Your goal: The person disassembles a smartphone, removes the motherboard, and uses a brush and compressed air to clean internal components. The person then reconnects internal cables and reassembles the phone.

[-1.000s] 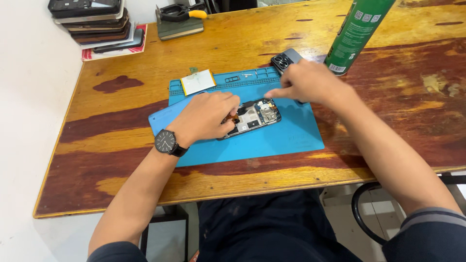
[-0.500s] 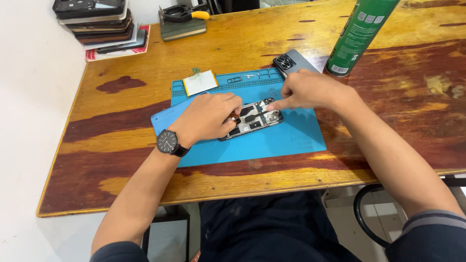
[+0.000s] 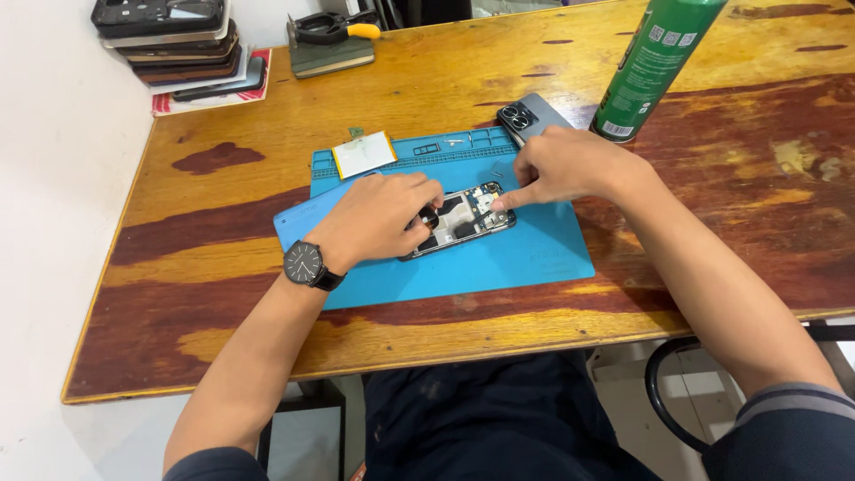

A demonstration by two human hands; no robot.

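An opened phone (image 3: 463,223) with its insides showing lies on a blue work mat (image 3: 517,258) on a wooden table. My left hand (image 3: 378,218), with a black watch on the wrist, rests on the phone's left end and holds it down, fingers curled over it. My right hand (image 3: 561,165) reaches in from the right, its index fingertip touching the phone's upper right corner; the other fingers are curled. A detached grey back cover (image 3: 532,116) with camera rings lies at the mat's top right corner.
A white battery-like pad (image 3: 363,154) lies on the mat's top left. A tall green spray can (image 3: 655,67) stands right of the cover. A stack of phones (image 3: 174,40) sits at the far left, and pliers on a dark book (image 3: 334,40) beside it.
My right hand has slid down from beside the grey cover to the phone's upper right corner, index finger pointing onto it. My left hand stays on the phone.
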